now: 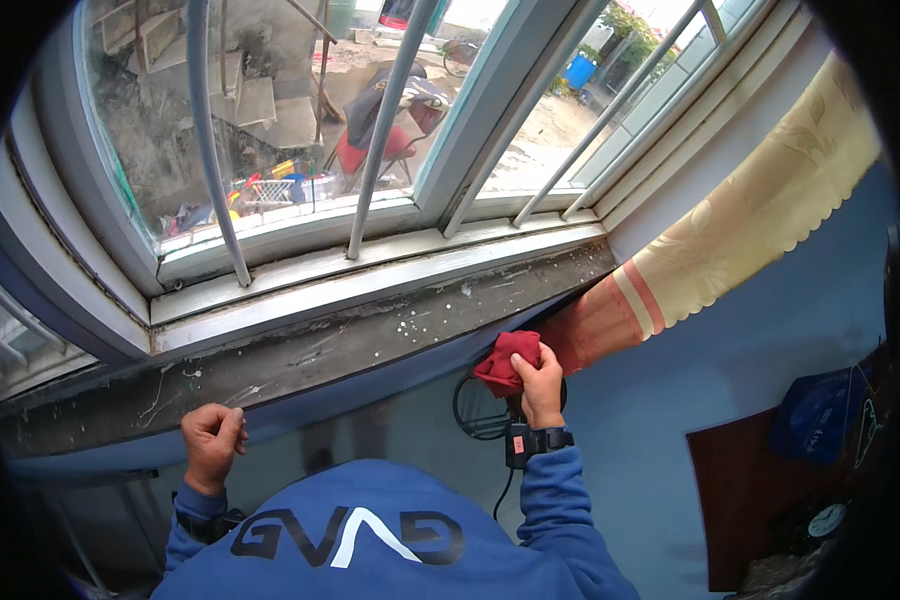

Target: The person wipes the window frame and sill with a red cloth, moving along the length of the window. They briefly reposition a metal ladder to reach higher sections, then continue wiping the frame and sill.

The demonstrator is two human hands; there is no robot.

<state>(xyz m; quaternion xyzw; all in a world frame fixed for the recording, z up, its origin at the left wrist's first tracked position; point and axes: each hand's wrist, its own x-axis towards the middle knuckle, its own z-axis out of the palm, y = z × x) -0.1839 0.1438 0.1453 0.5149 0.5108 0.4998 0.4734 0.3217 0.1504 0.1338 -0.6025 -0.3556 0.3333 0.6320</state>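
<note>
A bunched red cloth [511,361] is gripped in my right hand [541,386], thumb on top, just off the front edge of the sill. My left hand [214,444] is curled closed by the sill's near edge, and nothing shows in it. Between my hands and the window runs a dark grey window sill [330,352], spotted with white specks and scratches. Behind it is a white window frame [450,262] with a bottom track. Metal security bars [379,142] rise in front of the glass.
A pale yellow patterned curtain [742,187] with a pinkish-red band hangs at the right. Below my right hand is a coiled black cable [474,420]. A dark red board or tabletop [727,510] holds a blue bag [810,412] and a round clock [826,519].
</note>
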